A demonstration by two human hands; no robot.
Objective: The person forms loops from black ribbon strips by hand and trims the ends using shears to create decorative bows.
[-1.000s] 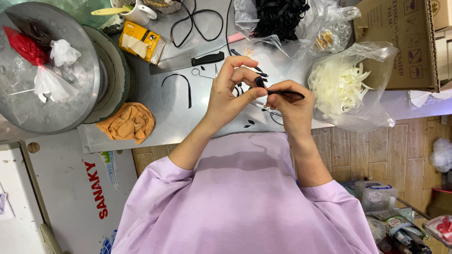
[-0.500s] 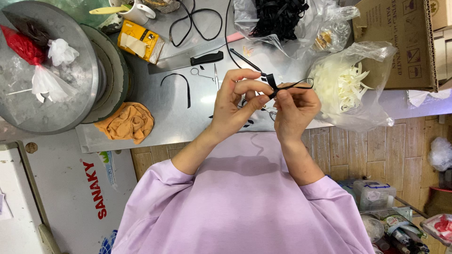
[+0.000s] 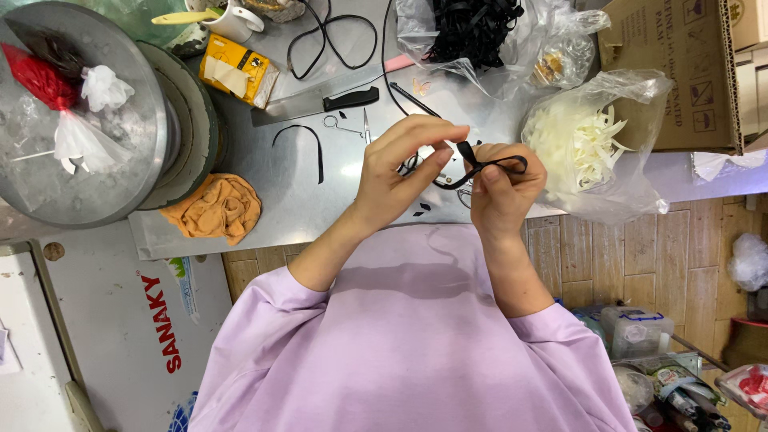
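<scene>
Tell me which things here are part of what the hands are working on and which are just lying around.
In use:
black strip, looped between left hand and right hand
bag of black strips
small scissors

Lying about:
knife
orange cloth
yellow packet
bag of white strips
cardboard box

Yellow carton [image 3: 238,70] with a white label lies tilted at table's far left, beside the round metal lid. Brown cardboard box [image 3: 680,72] with black printed symbols stands far right. White cabinet [image 3: 120,336] below the table edge bears red lettering.
</scene>
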